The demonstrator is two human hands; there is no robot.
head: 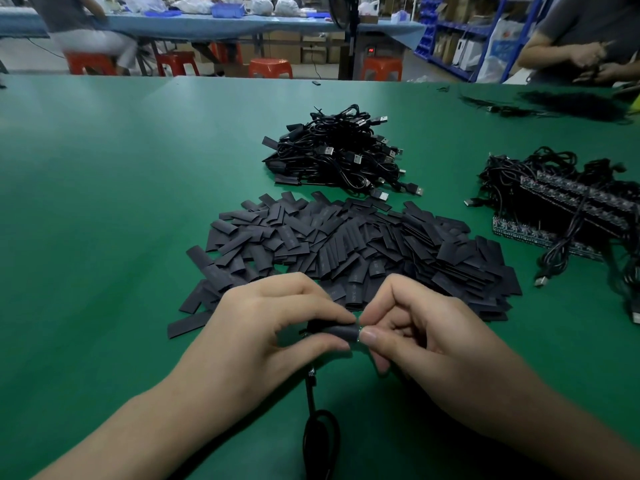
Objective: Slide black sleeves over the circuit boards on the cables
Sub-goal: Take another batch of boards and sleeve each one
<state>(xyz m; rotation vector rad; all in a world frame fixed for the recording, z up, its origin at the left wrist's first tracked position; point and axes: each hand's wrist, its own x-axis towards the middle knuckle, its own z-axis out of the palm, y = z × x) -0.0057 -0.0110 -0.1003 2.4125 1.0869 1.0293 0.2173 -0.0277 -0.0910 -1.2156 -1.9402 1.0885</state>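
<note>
- One green table (104, 202) is taking up pretty much the whole view, and everything below is sitting on it.
- One big loose pile of black sleeves (363, 247) is lying in the middle, way too many to count. They're flat and overlapping, spreading left to right just beyond the hands.
- One bundle of bare circuit boards (561, 209) is lying at the right edge. The boards are lined up in rows with black cables tangled over them.
- One heap of cables (339, 150) is sitting farther back, behind the sleeve pile, with USB plugs poking out on its right side.
- Two hands are working near the bottom, fingertips almost meeting. The left hand (277, 327) is pinching the held sleeve (341, 331) between thumb and forefinger. The right hand (426, 327) is pinching at that sleeve's right end.
- The held sleeve is hovering just above the table, near the pile's closest edge. The board is mostly hidden inside it and behind the fingers.
- One black cable (311, 393) is hanging down from under the left hand and looping at the near edge.
- Far back, at least four red stools (270, 68) are standing by a long table. One blue bin (227, 10) is sitting on that table, and I can't tell what's in it.
- Another person's hands (588, 57) are busy at the far right.
</note>
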